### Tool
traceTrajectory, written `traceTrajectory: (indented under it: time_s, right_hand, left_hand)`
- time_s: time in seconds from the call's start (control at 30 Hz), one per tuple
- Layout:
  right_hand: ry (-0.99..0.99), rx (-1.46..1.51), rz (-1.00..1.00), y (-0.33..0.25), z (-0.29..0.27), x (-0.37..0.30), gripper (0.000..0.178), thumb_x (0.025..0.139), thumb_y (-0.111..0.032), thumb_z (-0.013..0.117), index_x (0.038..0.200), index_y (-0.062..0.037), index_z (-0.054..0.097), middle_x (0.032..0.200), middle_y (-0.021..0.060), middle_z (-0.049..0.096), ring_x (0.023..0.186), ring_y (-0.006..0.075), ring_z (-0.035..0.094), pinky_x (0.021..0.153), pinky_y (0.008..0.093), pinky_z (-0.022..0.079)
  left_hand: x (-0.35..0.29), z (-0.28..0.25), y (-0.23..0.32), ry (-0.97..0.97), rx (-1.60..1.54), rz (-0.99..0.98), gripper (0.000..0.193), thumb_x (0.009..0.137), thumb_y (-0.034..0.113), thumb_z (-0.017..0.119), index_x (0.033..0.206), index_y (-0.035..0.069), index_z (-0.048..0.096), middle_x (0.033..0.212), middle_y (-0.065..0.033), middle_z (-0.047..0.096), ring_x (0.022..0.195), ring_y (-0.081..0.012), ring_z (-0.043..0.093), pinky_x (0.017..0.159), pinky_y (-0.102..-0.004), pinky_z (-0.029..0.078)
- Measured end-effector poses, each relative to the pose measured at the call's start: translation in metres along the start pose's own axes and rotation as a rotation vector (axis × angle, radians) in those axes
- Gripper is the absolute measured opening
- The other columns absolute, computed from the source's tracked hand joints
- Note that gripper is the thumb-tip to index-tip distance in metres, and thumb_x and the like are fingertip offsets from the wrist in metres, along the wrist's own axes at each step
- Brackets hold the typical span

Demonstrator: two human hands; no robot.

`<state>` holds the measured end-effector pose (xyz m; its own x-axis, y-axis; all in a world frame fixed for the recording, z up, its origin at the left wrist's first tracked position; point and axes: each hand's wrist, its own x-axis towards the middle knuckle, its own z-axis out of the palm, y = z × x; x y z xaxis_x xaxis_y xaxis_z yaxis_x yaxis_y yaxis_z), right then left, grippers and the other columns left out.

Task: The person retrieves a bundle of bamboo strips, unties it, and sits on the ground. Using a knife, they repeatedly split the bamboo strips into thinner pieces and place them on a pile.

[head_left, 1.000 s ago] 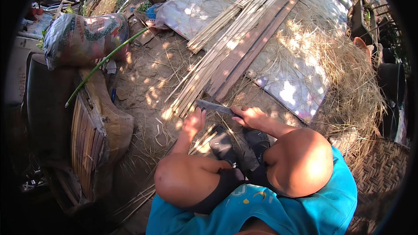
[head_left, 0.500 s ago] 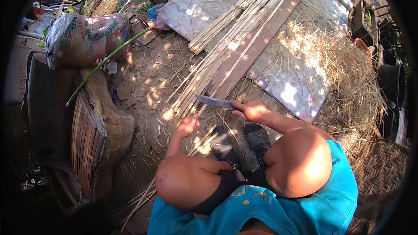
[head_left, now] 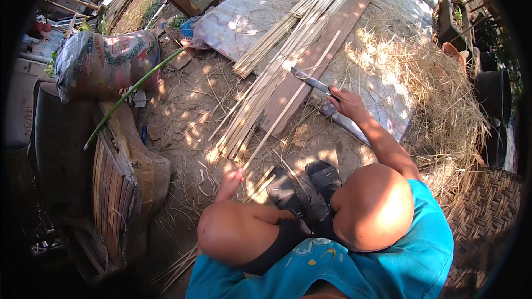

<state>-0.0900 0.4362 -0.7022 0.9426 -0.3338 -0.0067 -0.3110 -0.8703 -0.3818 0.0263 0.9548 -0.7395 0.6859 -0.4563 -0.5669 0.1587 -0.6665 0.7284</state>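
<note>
Bamboo strip (head_left: pixel 288 112) lies slanting across the plank (head_left: pixel 316 58); my left hand (head_left: pixel 231 180) pinches its near end, my right hand (head_left: pixel 346 101) grips the knife (head_left: pixel 311 80) (blade at its far part). I judge splitting is underway; next needs steady pulling.

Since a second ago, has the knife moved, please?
Yes. The right hand has carried the knife up and away from the knees, out over the wooden plank and the bamboo strips.

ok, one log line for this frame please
right hand: grips knife, blade over bamboo strips | left hand: holds near end of one thin strip | shoes on dirt
</note>
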Motion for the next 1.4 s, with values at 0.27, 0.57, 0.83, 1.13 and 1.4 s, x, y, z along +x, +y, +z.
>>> traceTrajectory:
  time_s: [0.27, 0.57, 0.83, 1.13, 1.4]
  right_hand:
    - [-0.294, 0.106, -0.202, -0.064, 0.017, -0.023, 0.041, 0.102, -0.048, 0.051, 0.127, -0.0159, 0.058, 0.096, 0.0241, 0.07, 0.089, 0.0427, 0.069, 0.073, 0.0526, 0.054]
    - [-0.056, 0.081, -0.109, -0.036, 0.014, 0.0, 0.041, 0.102, -0.046, 0.051, 0.125, -0.0139, 0.06, 0.084, 0.0228, 0.069, 0.079, 0.0448, 0.068, 0.071, 0.0534, 0.054]
    - [0.296, 0.24, 0.184, 0.035, -0.038, 0.004, 0.042, 0.102, -0.039, 0.054, 0.128, -0.0059, 0.061, 0.096, 0.0243, 0.071, 0.088, 0.0456, 0.069, 0.077, 0.0496, 0.055]
    - [-0.347, -0.009, -0.442, -0.114, 0.026, -0.074, 0.046, 0.101, -0.048, 0.051, 0.14, -0.0231, 0.051, 0.097, 0.0213, 0.067, 0.081, 0.0429, 0.069, 0.078, 0.0553, 0.056]
    - [0.108, 0.208, 0.222, 0.002, -0.038, -0.008, 0.034, 0.104, -0.037, 0.05, 0.113, -0.0048, 0.058, 0.075, 0.0246, 0.068, 0.077, 0.0478, 0.067, 0.069, 0.0553, 0.053]
  left_hand:
    - [0.005, 0.0, 0.025, -0.054, -0.014, 0.221, 0.047, 0.105, 0.041, 0.053, 0.079, 0.003, 0.064, 0.063, -0.0005, 0.054, 0.056, -0.0105, 0.047, 0.054, -0.029, 0.04]
    - [0.006, -0.003, 0.016, -0.014, -0.012, 0.186, 0.041, 0.104, 0.036, 0.055, 0.08, 0.004, 0.064, 0.062, 0.0022, 0.051, 0.058, -0.0089, 0.043, 0.056, -0.028, 0.037]
    - [-0.031, -0.036, -0.017, -0.038, 0.205, 0.049, 0.043, 0.101, 0.038, 0.054, 0.092, -0.002, 0.067, 0.081, -0.0122, 0.068, 0.077, -0.0203, 0.063, 0.072, -0.0375, 0.049]
    - [0.003, 0.038, 0.031, 0.133, 0.777, 0.121, 0.036, 0.106, 0.039, 0.045, 0.101, 0.006, 0.058, 0.088, -0.0249, 0.068, 0.092, -0.0429, 0.068, 0.079, -0.0538, 0.052]
    - [0.003, 0.036, 0.07, 0.003, 0.32, 0.229, 0.044, 0.109, 0.04, 0.04, 0.091, 0.003, 0.055, 0.078, -0.0171, 0.06, 0.076, -0.0282, 0.058, 0.075, -0.0441, 0.049]
